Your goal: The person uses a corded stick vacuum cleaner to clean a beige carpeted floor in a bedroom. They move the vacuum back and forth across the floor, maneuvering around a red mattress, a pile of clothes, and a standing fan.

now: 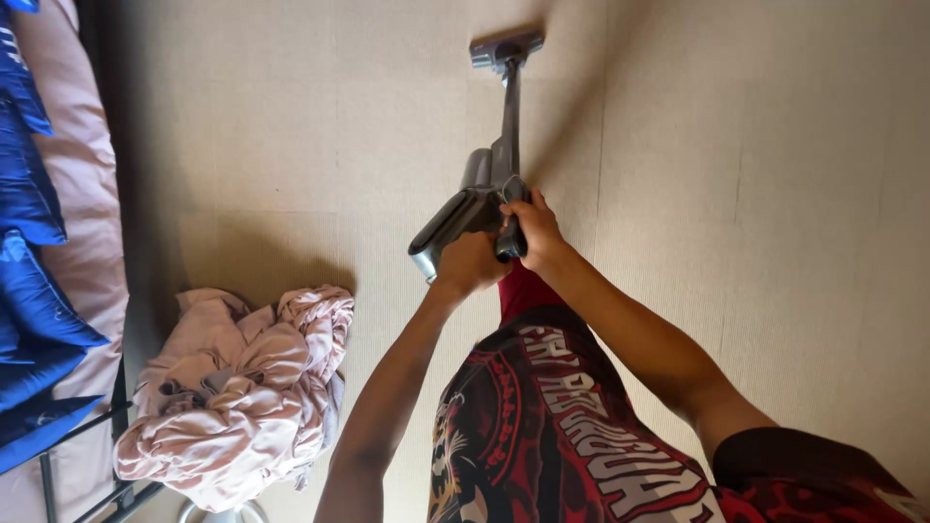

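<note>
A grey stick vacuum cleaner (489, 174) points away from me across the beige carpet floor (756, 174). Its floor head (506, 46) rests on the carpet at the top of the view. My right hand (538, 232) is wrapped around the dark handle of the vacuum. My left hand (470, 260) grips the vacuum body just below and to the left of it. Both arms stretch forward from my red and black patterned clothing (552, 426).
A crumpled pink cloth pile (237, 387) lies on a stool at lower left. A bed with pink sheet (82, 184) and blue bedding (29, 291) runs along the left edge, on a dark metal frame (58, 475).
</note>
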